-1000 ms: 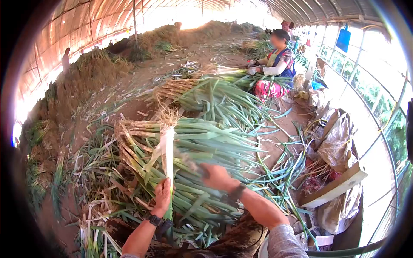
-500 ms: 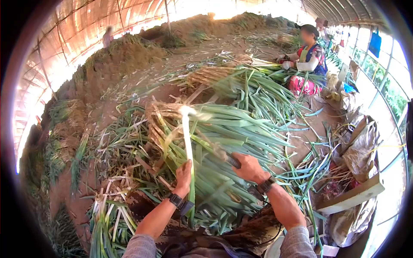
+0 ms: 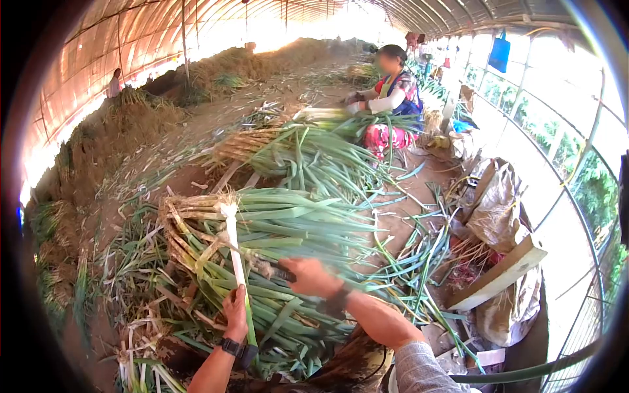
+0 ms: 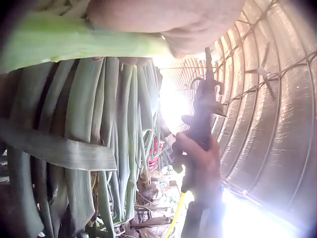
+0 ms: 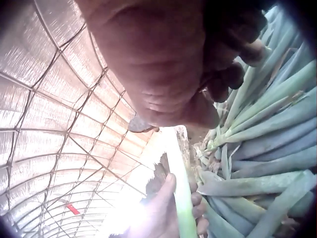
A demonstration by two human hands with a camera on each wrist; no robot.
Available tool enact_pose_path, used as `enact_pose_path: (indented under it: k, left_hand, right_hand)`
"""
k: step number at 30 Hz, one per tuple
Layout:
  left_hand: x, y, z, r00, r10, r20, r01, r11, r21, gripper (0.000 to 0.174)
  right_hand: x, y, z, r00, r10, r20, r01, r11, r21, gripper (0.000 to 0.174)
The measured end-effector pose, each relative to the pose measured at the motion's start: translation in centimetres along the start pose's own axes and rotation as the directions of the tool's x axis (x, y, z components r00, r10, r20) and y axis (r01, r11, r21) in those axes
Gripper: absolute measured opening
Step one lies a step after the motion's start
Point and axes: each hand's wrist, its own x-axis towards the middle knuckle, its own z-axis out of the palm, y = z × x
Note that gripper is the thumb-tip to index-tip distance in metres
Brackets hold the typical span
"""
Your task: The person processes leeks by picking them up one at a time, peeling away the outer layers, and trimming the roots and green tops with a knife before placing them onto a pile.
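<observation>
In the head view my left hand (image 3: 236, 313) grips a single white-stemmed green onion (image 3: 234, 252), held nearly upright with its roots at the top. My right hand (image 3: 310, 278) holds a dark-handled tool (image 3: 283, 272), whose far part lies close to the stem, blurred and partly hidden by peeled skin. In the left wrist view, the right hand (image 4: 198, 158) curls round the dark tool. The right wrist view has the left hand's thumb and fingers (image 5: 168, 198) round the white stem (image 5: 178, 178). A large pile of green onions (image 3: 295, 223) lies behind the hands.
A person (image 3: 393, 92) sits beyond a second onion pile (image 3: 295, 150), hands on more stalks. At right are a wooden board (image 3: 501, 272) and crumpled sacks (image 3: 498, 203). Trimmed leaves (image 3: 131, 262) litter the ground at left, and another person (image 3: 114, 84) is far off.
The head view has swung right, then back. The right hand with the tool has moved nearer the stem than half a second ago; the left hand keeps its grip on the onion.
</observation>
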Motion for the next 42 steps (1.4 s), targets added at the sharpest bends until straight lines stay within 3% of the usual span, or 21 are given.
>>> enact_pose_path:
  k: [2,8,10,11,14,15,16,17,18,20,22,24,25,29,31,32,34,36,37,39,42]
  left_hand:
    - [-0.3,0.5,0.3,0.999,-0.038,0.003,0.038,0.999,-0.027,0.031]
    - [0.4,-0.4,-0.5,1.0,-0.022,-0.005,0.022,1.0,-0.004,0.033]
    - [0.1,0.5,-0.3,0.994,-0.05,-0.096,0.044,0.997,-0.057,0.036]
    - [0.5,0.0,-0.9,0.994,-0.042,-0.102,0.036,0.998,-0.059,0.037]
    - [1.2,2.1,-1.7,0.995,-0.057,-0.086,0.044,0.987,-0.154,0.037]
    - [1.5,3.5,-1.5,0.985,0.003,-0.172,-0.04,0.976,-0.215,0.037]
    - [2.8,4.6,-1.8,0.961,0.057,-0.272,-0.127,0.96,-0.25,0.036]
    - [5.5,4.5,-4.6,0.968,0.166,-0.187,-0.204,0.957,-0.208,0.036]
    - [4.2,9.6,-4.5,0.98,0.098,-0.173,-0.141,0.954,-0.263,0.035]
    - [7.1,14.2,-7.6,0.927,0.251,-0.281,-0.324,0.911,-0.257,0.039]
    - [5.5,21.6,-9.3,0.891,0.34,-0.3,-0.401,0.9,-0.172,0.045]
    - [5.2,27.1,-12.1,0.799,0.454,-0.394,-0.515,0.855,-0.059,0.045]
    - [5.5,29.8,-14.1,0.768,0.503,-0.396,-0.559,0.829,-0.031,0.046]
    - [2.9,39.5,-19.6,0.53,0.714,-0.458,-0.662,0.686,0.303,0.043]
    - [0.5,43.2,-21.7,0.5,0.722,-0.478,-0.58,0.689,0.434,0.041]
    - [-1.0,44.1,-21.6,0.416,0.723,-0.552,-0.457,0.691,0.56,0.048]
    - [-2.1,45.7,-27.3,0.474,0.738,-0.48,-0.245,0.635,0.733,0.05]
    - [-0.9,45.5,-38.9,0.594,0.719,-0.362,-0.06,0.488,0.871,0.053]
    - [-2.2,43.1,-40.1,0.553,0.83,-0.074,-0.024,0.105,0.994,0.05]
    - [-3.4,36.5,-49.7,0.736,0.677,0.001,0.204,-0.224,0.953,0.041]
    - [-4.8,27.6,-44.4,0.809,0.512,-0.289,0.311,0.045,0.949,0.046]
  right_hand:
    - [-0.1,0.0,0.1,0.999,-0.029,0.017,0.029,1.0,0.008,0.045]
    - [-0.3,0.2,0.4,0.991,0.133,-0.019,-0.13,0.986,0.105,0.046]
    - [0.0,0.6,0.5,0.961,0.277,-0.017,-0.271,0.95,0.154,0.047]
    - [0.0,0.9,0.5,0.961,0.276,-0.015,-0.271,0.95,0.153,0.047]
    - [-0.2,0.9,-0.9,0.992,0.129,-0.001,-0.129,0.991,0.034,0.044]
    - [-0.4,0.6,-1.3,0.998,0.027,0.055,-0.029,0.999,0.043,0.043]
    - [-0.5,1.1,-0.5,0.993,-0.102,0.06,0.09,0.98,0.175,0.041]
    - [-0.7,-0.5,-1.7,0.978,-0.105,0.178,0.071,0.979,0.19,0.042]
    - [-0.6,-1.8,-2.2,0.956,-0.042,0.289,0.002,0.991,0.137,0.042]
    - [-1.2,-1.0,-1.1,0.949,-0.121,0.292,0.064,0.978,0.198,0.04]
    - [-1.5,-0.7,-0.3,0.921,-0.146,0.36,0.072,0.975,0.211,0.036]
    - [-1.9,-0.6,0.3,0.889,-0.016,0.457,0.006,1.0,0.025,0.034]
    - [-1.9,-0.4,0.8,0.896,-0.011,0.443,0.001,1.0,0.024,0.042]
    - [-1.8,0.5,2.0,0.869,-0.022,0.494,0.009,1.0,0.029,0.044]
    - [-1.6,-0.1,2.3,0.85,-0.017,0.527,0.002,1.0,0.03,0.045]
    - [-1.4,-0.5,2.4,0.835,-0.008,0.55,-0.007,1.0,0.024,0.045]
    - [-1.2,-1.2,2.5,0.811,0.0,0.585,-0.019,0.999,0.026,0.045]
    - [-1.2,-1.4,2.4,0.794,-0.019,0.608,0.0,1.0,0.031,0.044]
    - [-1.1,-1.6,2.1,0.768,-0.008,0.64,-0.029,0.998,0.048,0.043]
    - [-1.4,-1.6,2.3,0.781,-0.021,0.624,-0.03,0.997,0.071,0.044]
    - [-1.4,-1.1,2.7,0.787,-0.047,0.615,-0.017,0.995,0.098,0.044]
